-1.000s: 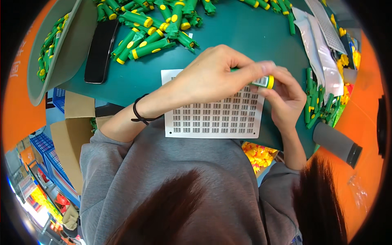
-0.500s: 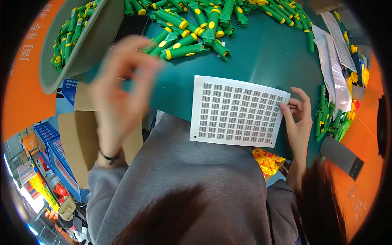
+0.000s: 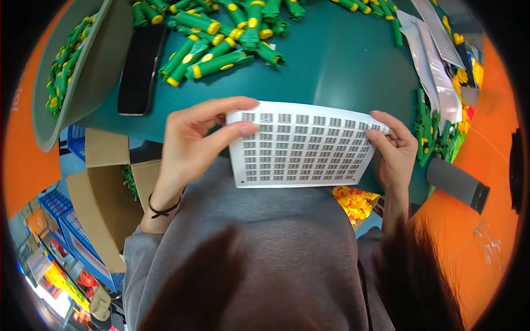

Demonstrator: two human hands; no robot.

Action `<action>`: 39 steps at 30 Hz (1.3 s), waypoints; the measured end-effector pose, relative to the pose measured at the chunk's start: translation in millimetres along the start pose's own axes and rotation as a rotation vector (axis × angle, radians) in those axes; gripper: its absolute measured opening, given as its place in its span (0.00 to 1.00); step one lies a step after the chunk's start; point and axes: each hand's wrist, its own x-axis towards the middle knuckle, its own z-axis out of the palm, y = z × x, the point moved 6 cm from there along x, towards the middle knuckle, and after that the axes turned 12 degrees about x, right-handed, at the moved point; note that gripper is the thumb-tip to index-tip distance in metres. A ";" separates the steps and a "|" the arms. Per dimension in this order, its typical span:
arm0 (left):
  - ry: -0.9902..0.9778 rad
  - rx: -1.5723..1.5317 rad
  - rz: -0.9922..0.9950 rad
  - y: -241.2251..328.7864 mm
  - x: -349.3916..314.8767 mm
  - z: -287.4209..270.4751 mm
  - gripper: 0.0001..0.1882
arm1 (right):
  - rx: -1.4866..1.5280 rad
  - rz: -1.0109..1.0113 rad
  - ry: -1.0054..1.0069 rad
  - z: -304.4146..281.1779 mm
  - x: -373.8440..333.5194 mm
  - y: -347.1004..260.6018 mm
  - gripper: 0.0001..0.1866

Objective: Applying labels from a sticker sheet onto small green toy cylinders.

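A white sheet of small printed labels [image 3: 301,149] is held up in front of my body, tilted, above the near edge of the table. My left hand [image 3: 204,135] pinches its upper left corner between thumb and fingers. At the upper right corner, my right hand [image 3: 395,146] grips the sheet, thumb in front and fingers behind. Beyond the sheet lie several green tubes with yellow ends [image 3: 218,63], heaped on the green tabletop [image 3: 342,66].
A tilted grey-green tub [image 3: 99,66] of green tubes stands at left, beside a black phone [image 3: 141,71]. An open cardboard box [image 3: 105,204] is below. At right lie white plastic packaging [image 3: 433,69], another label sheet [image 3: 439,33] and a dark grey cylinder [image 3: 457,185].
My left hand has come down and right from above the table and taken hold of the sheet's left corner. The sheet has shifted left and tilted. The view has turned slightly.
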 end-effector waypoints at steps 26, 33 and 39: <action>0.222 0.918 0.499 20.2 41.2 17.3 0.08 | -1.168 -0.531 -0.120 37.9 35.7 -26.2 0.18; 0.294 1.023 0.590 24.4 36.2 32.1 0.17 | -0.926 -0.718 -0.278 75.1 33.6 5.6 0.17; 0.282 1.086 0.700 16.0 32.5 46.2 0.20 | -1.124 -0.929 -0.259 79.3 28.1 2.2 0.18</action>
